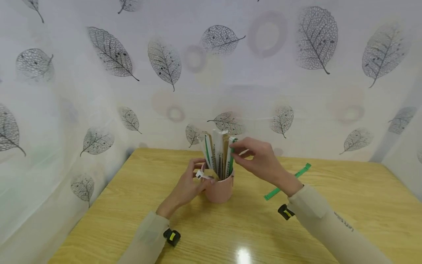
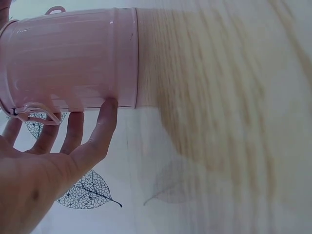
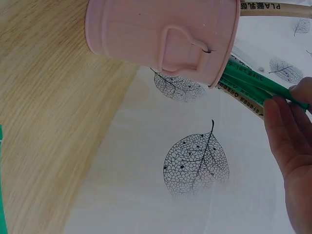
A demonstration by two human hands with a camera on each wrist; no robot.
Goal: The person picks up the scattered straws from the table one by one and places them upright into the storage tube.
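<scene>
A small pink metal bucket [image 1: 219,192] stands upright on the table, with several long, paper-wrapped straws [image 1: 217,146] in white, brown and green upright inside it. My left hand [image 1: 187,185] holds the bucket at its left side, fingers curved against the wall in the left wrist view. A white wrapper end [image 1: 199,174] sticks out by the left thumb. With thumb and fingertips, my right hand [image 1: 260,157] pinches the upper end of a green wrapped straw [image 3: 258,83] at the bucket's right. Its lower end is hidden inside the bucket.
A green wrapped strip [image 1: 277,191] lies on the wooden table [image 1: 346,205], right of the bucket and partly behind the right wrist. Behind the table hangs a pale sheet [image 1: 211,80] with a leaf print.
</scene>
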